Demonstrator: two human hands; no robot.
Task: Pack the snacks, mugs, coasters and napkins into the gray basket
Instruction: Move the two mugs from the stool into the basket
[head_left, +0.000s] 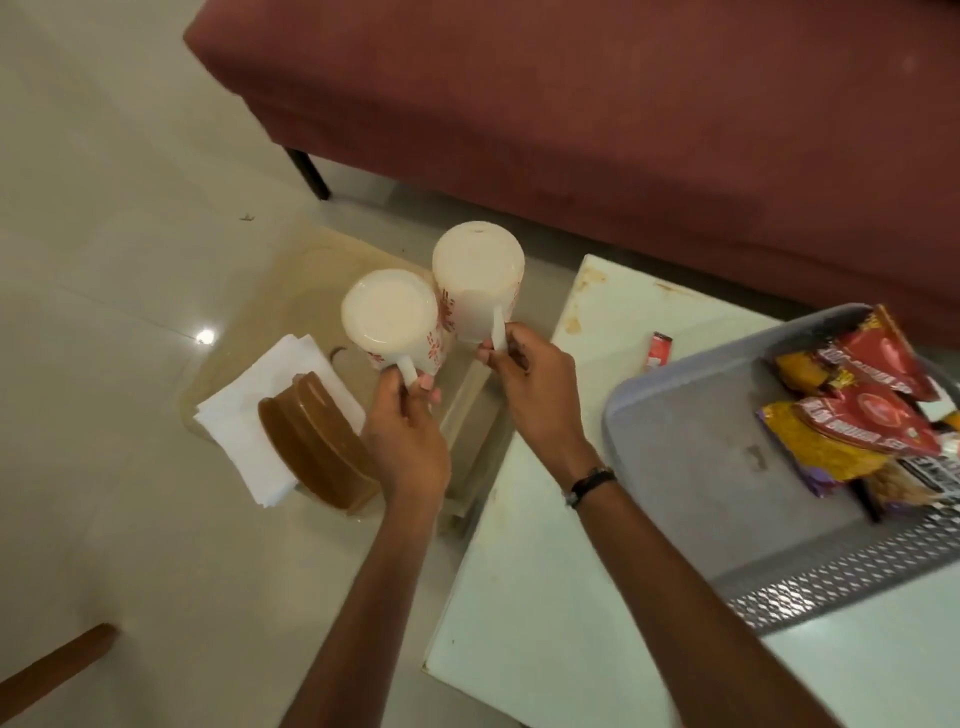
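two white mugs (389, 317) upturned, held | snacks (857, 415) in gray basket (691, 452)

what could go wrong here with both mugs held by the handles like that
1. The left mug and right mug are side by side and look to be touching, so they could knock and chip.
2. Left hand and right hand grip only the thin handles, so a mug may swing or slip.
3. Snack packets crowd one end of the gray basket.

Both arms outstretched — left grip (408, 410), right grip (530, 379) curled tight.
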